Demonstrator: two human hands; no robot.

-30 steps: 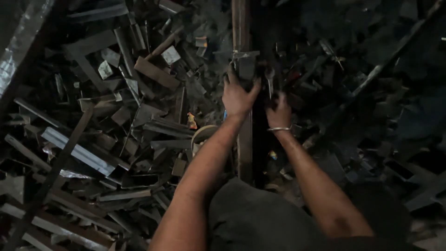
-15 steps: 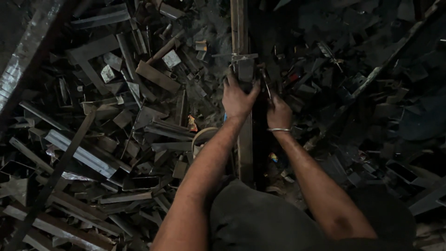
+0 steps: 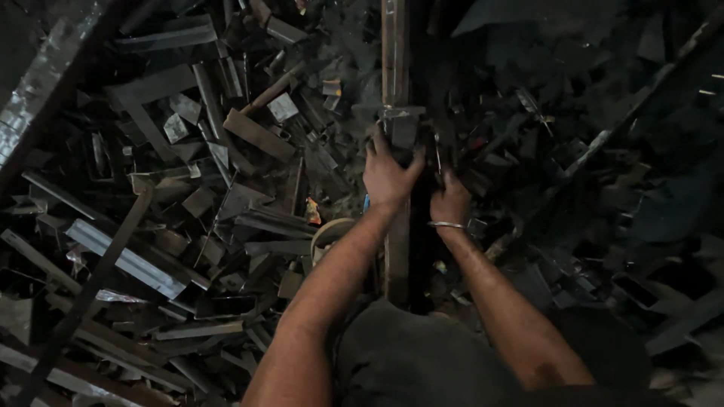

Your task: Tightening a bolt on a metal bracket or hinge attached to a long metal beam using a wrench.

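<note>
Under the fingers of the left hand (image 3: pixel 388 175) lies a long rusty metal bar (image 3: pixel 395 53) with a small grey metal clamp piece (image 3: pixel 400 120) on it; these fingers are spread and press down on both. The right hand (image 3: pixel 450 202) is curled on something dark just beside the bar; I cannot tell what. The bar might slip, and sharp edges could cut bare skin. All around is a dim floor heaped with grey metal offcuts (image 3: pixel 188 196).

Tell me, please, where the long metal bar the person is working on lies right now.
In the head view the long metal bar runs straight up the middle of the frame, under the left hand, with the right hand beside it and scrap metal pieces heaped to its left.
</note>
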